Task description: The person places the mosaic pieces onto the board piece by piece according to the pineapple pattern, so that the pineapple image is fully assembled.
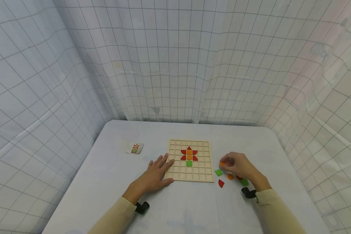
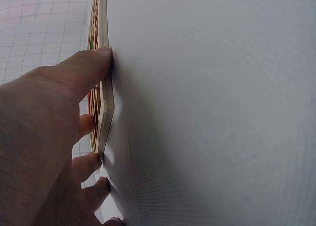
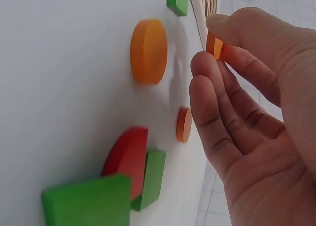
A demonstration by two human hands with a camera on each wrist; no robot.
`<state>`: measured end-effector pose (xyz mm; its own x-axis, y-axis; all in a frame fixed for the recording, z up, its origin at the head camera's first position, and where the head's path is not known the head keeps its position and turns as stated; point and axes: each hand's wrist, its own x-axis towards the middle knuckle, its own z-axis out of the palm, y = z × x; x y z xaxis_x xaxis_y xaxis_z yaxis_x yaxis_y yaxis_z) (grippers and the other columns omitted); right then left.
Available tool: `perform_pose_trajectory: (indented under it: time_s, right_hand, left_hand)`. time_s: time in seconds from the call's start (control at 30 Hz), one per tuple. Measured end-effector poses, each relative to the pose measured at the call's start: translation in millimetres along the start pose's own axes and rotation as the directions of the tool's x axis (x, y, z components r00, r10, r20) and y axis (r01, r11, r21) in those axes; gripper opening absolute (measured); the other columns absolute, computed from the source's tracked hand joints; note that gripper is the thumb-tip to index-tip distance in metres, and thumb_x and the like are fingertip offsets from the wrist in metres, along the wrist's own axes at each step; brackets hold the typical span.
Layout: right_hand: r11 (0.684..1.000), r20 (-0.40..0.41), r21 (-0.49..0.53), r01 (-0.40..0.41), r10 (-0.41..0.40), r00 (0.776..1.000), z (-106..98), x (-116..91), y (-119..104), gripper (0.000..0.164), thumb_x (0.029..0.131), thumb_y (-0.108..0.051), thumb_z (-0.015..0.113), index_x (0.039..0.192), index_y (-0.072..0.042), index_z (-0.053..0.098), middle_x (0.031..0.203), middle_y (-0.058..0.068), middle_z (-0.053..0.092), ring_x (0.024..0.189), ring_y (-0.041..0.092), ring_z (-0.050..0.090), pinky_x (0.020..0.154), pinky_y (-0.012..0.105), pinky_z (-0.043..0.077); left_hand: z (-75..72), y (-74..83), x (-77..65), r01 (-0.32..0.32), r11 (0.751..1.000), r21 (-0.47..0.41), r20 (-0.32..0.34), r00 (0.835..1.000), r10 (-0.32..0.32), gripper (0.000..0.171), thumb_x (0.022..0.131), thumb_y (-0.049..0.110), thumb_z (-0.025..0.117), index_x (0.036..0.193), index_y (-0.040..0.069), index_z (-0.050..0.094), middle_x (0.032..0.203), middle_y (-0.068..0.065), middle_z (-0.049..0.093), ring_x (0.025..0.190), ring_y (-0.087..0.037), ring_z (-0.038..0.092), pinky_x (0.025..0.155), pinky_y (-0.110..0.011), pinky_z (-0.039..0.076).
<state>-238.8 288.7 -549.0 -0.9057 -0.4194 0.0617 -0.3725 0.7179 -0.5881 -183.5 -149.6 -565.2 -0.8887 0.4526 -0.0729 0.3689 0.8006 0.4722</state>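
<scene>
A wooden grid board [image 1: 179,176] lies in mid-table, with red petal-like pieces [image 1: 195,152], orange pieces [image 1: 189,152] and a green square [image 1: 189,163] set in it. With fingers spread, my left hand [image 1: 154,178] rests along the board's left side; in the left wrist view its thumb [image 2: 91,67] touches the board's edge [image 2: 104,110]. To the right of the board, my right hand [image 1: 237,164] pinches a small orange piece [image 3: 217,47] between thumb and fingertips, above the table. The held piece's full outline is partly covered by the fingers.
Loose pieces lie around the right hand: an orange disc [image 3: 149,52], another orange piece [image 3: 184,124], a red quarter-circle [image 1: 221,183], a green square [image 1: 218,172] and more green pieces [image 3: 89,201]. A picture card [image 1: 135,148] lies at the left. Gridded white curtains [image 1: 169,65] surround the table.
</scene>
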Motion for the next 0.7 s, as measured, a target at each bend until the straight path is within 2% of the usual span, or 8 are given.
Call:
perform_pose_trajectory:
  time_s: [0.3, 0.7]
  right_hand:
    - [0.996, 0.020, 0.070, 0.060, -0.062, 0.998, 12, 13, -17, 0.015, 0.101, -0.014, 0.093, 0.114, -0.011, 0.087, 0.111, -0.001, 0.084, 0.091, 0.006, 0.073, 0.084, 0.023, 0.065]
    - [0.982, 0.025, 0.082, 0.169, -0.172, 0.985, 33, 34, -42, 0.018, 0.098, -0.010, 0.094, 0.114, -0.006, 0.087, 0.107, 0.003, 0.084, 0.087, 0.001, 0.069, 0.080, 0.021, 0.063]
  left_hand:
    - [-3.0, 1.5, -0.9, -0.004, 1.000, -0.003, 0.009, 1.000, 0.004, 0.085, 0.113, 0.049, 0.076, 0.183, 0.018, 0.041, 0.196, -0.020, 0.020, 0.182, -0.049, 0.021, 0.139, -0.085, 0.020]
    - [-2.2, 1.7, -0.9, 0.005, 1.000, -0.003, 0.010, 1.000, -0.005, 0.085, 0.112, 0.049, 0.077, 0.183, 0.018, 0.041, 0.196, -0.020, 0.020, 0.182, -0.049, 0.021, 0.139, -0.084, 0.020]
